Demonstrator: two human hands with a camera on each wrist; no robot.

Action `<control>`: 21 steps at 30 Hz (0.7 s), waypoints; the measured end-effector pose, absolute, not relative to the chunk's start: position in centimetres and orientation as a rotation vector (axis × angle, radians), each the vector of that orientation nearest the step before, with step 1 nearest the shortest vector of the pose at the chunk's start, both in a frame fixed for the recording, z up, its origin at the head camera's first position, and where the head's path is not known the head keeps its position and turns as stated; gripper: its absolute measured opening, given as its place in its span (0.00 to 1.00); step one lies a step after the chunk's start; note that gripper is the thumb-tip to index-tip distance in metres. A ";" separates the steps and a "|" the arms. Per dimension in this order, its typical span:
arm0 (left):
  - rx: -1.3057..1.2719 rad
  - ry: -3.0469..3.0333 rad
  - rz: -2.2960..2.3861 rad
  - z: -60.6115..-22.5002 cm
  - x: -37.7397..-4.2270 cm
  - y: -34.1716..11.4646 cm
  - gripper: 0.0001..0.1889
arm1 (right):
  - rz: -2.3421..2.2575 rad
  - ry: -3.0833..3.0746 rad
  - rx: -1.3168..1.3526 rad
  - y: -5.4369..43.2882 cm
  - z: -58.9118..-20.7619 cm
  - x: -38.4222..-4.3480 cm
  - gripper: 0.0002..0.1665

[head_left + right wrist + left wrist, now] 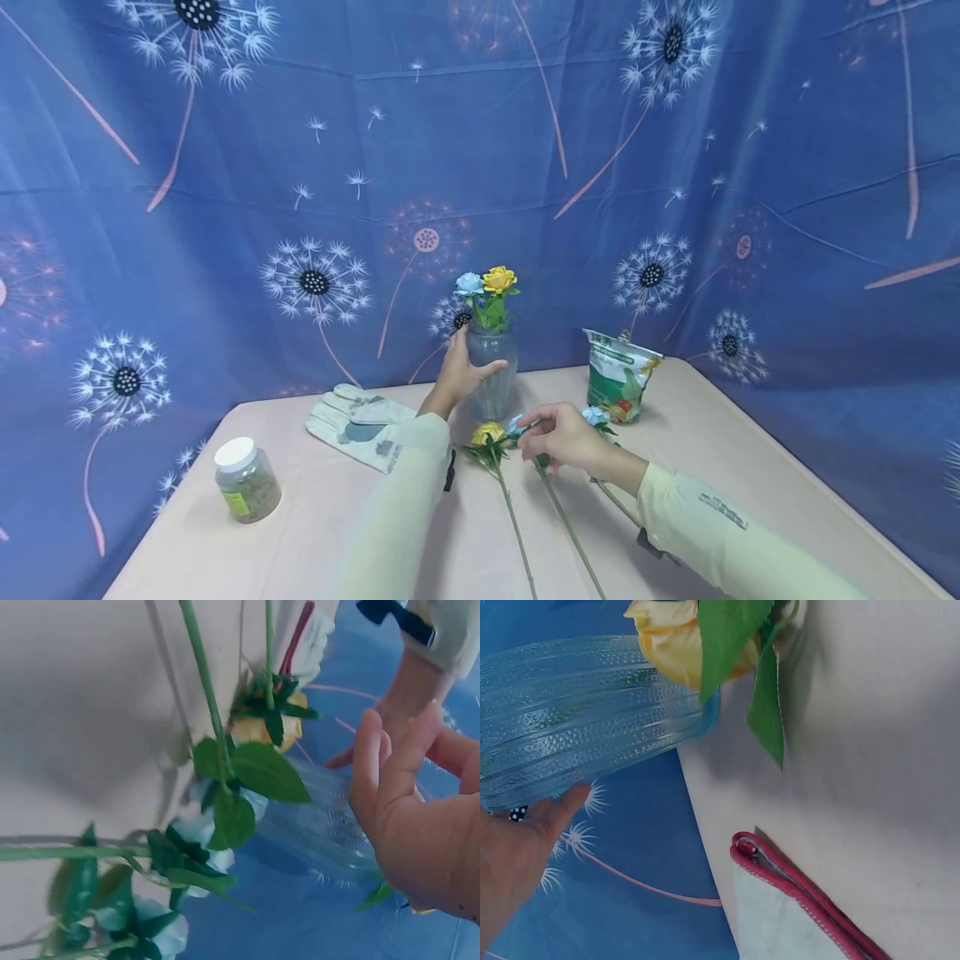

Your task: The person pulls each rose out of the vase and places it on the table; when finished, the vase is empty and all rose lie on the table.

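Observation:
A clear ribbed glass vase [493,375] stands at the back of the table, holding a blue rose [469,284] and a yellow rose [499,279]. My left hand [463,373] holds the vase at its left side, thumb across the front. In the left wrist view, the thumb tip meets the vase [592,712]. My right hand [566,437] hovers over the flowers lying on the table, fingers loosely bent around nothing. Beneath and beside it lie a yellow rose [488,432] and blue roses [161,930] with long green stems [567,525] pointing toward me.
Pale work gloves [352,421] lie left of the vase. A jar with a white lid [246,483] stands at the table's left side. At the back right is a green and white bag [618,379]. A blue dandelion-print cloth [480,125] hangs behind the table.

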State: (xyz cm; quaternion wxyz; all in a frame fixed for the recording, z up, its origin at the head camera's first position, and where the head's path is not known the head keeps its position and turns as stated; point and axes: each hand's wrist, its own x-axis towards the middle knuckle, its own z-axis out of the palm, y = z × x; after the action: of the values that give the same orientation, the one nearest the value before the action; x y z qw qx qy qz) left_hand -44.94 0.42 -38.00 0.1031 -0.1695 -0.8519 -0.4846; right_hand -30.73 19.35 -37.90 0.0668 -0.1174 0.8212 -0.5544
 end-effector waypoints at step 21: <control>-0.496 -2.549 -1.436 -38.4 -44.9 0.6 0.58 | -1.721 3.282 -0.359 17.8 -35.1 -39.6 0.09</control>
State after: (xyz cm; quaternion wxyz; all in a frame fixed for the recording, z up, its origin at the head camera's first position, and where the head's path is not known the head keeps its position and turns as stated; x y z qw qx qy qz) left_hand -44.91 0.56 -38.42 0.0867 -0.1666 -0.8557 -0.4821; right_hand -39.59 17.81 -35.14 -0.2865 -0.0924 0.8445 -0.4428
